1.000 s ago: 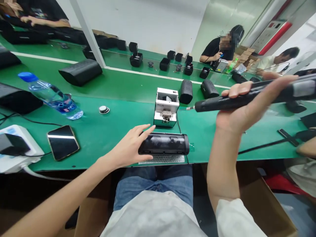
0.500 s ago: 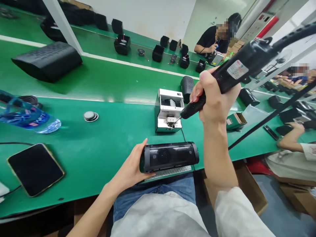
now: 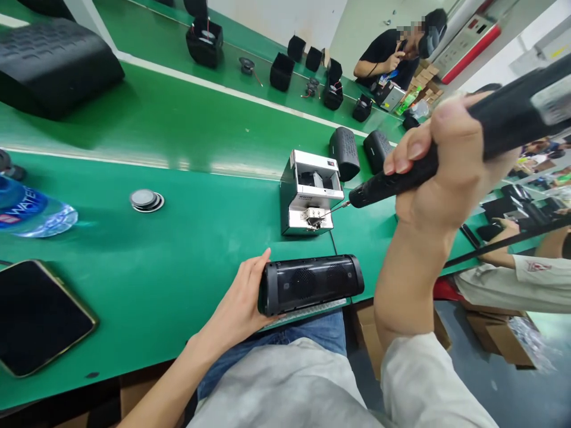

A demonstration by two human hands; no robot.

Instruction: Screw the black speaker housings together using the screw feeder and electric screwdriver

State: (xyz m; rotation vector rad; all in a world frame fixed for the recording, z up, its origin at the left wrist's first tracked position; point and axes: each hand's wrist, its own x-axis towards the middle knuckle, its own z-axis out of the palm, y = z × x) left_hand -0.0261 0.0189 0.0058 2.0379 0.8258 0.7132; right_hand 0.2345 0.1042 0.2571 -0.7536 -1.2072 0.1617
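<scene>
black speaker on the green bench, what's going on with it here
A person's left hand holds one end of the black speaker at the near edge of the green bench. The right hand holds a black screwdriver, its thin bit reaching to the front of a small white machine; contact is hard to tell. A phone lies off to the left.

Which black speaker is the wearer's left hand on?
The shiny-fronted speaker at the near edge of the bench: the left hand holds its left end. The textured speakers sit farther back, clear of it.
</scene>
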